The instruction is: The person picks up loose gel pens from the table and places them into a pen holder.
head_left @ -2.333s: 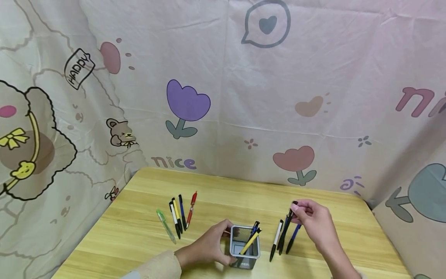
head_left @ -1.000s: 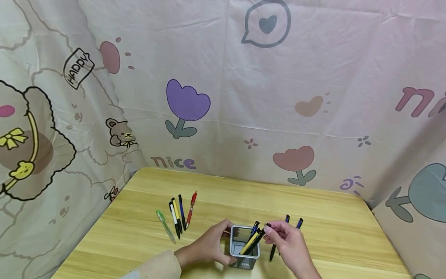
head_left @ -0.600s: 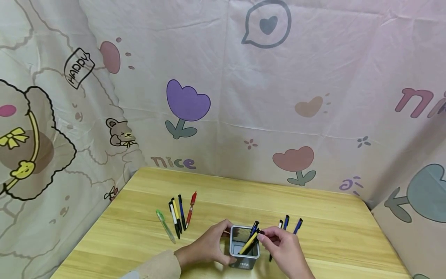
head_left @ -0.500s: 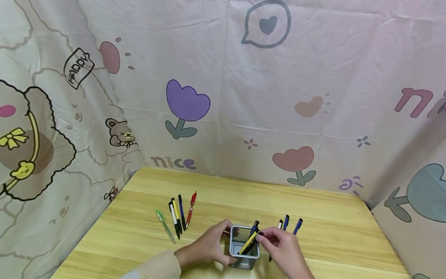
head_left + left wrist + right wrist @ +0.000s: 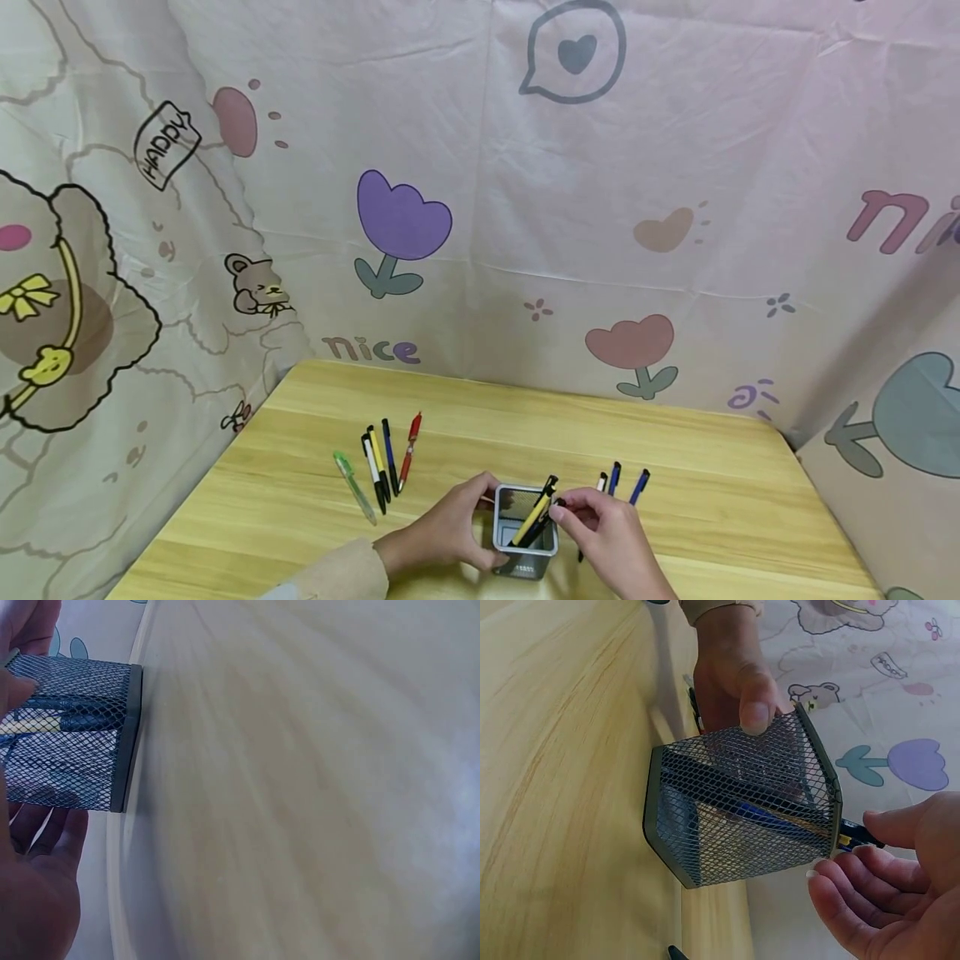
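Head view only: mouth of mesh cup (image 5: 516, 505)

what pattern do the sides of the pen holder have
The pen holder has mesh sides with diamond-shaped holes, clearest in the left wrist view.

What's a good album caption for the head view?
Left-hand grip holds a mesh cup; right-hand grip pinches a black pen in it.

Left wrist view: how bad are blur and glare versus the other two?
Left wrist: tabletop grain smeared, pale bluish haze at right edge, pen holder mesh sharper; right wrist: mesh resolves clearly; head: loose pens fairly crisp, backdrop shadowed at right.
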The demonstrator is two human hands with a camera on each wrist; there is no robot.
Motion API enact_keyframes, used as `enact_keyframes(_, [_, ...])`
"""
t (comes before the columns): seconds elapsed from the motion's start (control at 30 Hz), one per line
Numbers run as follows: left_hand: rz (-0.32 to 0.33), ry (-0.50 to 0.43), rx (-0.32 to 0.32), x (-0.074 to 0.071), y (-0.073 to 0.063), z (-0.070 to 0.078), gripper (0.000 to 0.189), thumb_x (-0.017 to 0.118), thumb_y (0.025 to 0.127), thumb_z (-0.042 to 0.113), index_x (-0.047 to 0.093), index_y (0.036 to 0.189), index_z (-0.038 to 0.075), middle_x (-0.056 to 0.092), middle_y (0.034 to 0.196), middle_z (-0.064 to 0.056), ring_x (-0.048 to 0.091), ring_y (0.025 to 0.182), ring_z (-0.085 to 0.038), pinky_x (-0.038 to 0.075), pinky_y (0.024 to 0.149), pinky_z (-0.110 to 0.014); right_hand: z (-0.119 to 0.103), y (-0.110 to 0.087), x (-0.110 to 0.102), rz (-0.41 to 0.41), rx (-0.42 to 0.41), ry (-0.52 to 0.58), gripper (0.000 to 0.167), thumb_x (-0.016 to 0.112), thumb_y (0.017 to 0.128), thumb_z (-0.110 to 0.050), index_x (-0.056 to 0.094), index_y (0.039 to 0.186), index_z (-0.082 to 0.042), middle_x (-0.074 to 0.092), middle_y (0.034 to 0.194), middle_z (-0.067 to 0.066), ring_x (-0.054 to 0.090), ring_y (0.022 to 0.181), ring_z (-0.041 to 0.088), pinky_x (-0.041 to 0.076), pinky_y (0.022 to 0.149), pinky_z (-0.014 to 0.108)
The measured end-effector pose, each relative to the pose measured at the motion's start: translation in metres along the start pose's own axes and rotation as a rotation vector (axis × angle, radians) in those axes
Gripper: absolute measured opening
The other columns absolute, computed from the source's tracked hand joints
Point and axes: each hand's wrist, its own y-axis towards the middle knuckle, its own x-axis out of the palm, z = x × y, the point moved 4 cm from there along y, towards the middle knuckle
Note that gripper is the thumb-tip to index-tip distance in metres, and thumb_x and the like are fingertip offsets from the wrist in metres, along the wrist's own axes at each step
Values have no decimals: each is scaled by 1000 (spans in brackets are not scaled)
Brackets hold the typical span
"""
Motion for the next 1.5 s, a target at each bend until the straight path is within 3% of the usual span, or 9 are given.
enact_keyframes(0.37, [-1,7,-2,0,-1,1,63,88,75,13,52,127,10,65,128,-14,67,118,-21,56,107,-26,-2,3,-11,72,12,-15,15,73,96,-22,77,104,-9,77,91,-2,68,79,0,60,71,16])
enact_keyframes(0.7, [2,-10,-2,1,1,2,64,88,75,12,52,127,9,65,128,-14,67,120,-22,55,108,-26,1,16,-26,94,-15,-114,26,77,93,-20,75,112,-2,77,95,0,69,84,5,61,75,17])
enact_keyframes(1.13, [-6,-30,-23,0,1,3,64,88,74,13,52,127,9,65,128,-13,66,121,-22,55,108,-26,36,42,-43,64,84,-274,40,74,94,-21,69,122,8,77,102,12,73,90,22,65,77,36])
enact_keyframes(1.5, [-6,-42,-55,0,1,3,65,88,74,13,53,129,10,65,129,-13,66,123,-22,55,108,-25,68,59,-56,88,123,-357,45,72,93,-25,68,121,10,77,103,20,74,96,34,64,81,47])
